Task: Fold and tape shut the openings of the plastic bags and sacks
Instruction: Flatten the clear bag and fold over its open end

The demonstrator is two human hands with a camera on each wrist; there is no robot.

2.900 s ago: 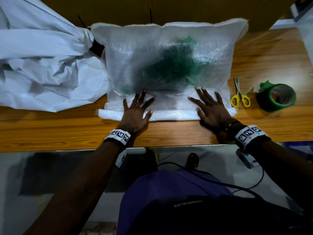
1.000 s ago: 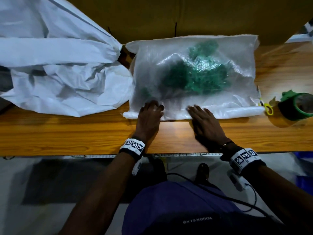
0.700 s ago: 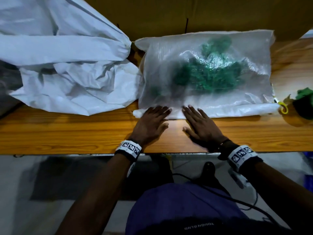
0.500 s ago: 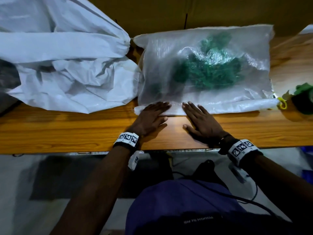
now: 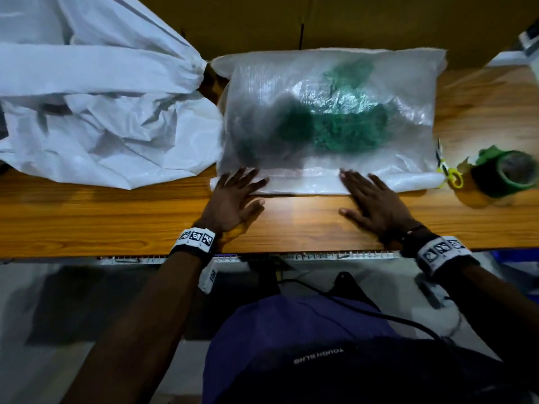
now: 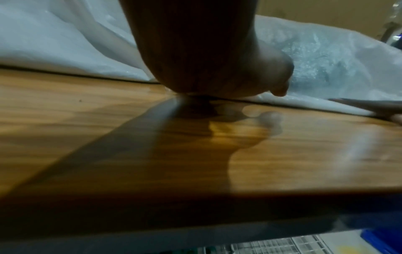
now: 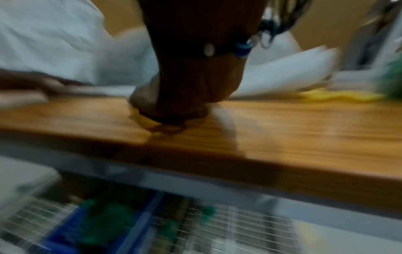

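A packing workbench: wooden table (image 5: 116,217), woven sacks (image 5: 96,106), green tape roll (image 5: 507,173), scissors (image 5: 447,170), cardboard (image 5: 320,18) behind.

Two sacks (image 5: 96,91) (image 5: 326,112), one tape roll (image 5: 507,173), one scissors (image 5: 447,170)

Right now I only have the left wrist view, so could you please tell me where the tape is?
Observer: The green tape roll stands at the right end of the table, beyond the clear bag.
Operator: Thank you. Are there scissors nearby?
Observer: Yes, yellow-handled scissors lie between the bag and the roll.
Operator: And what is the right hand doing?
Observer: The right hand lies flat, with its fingers on the bag's folded edge.
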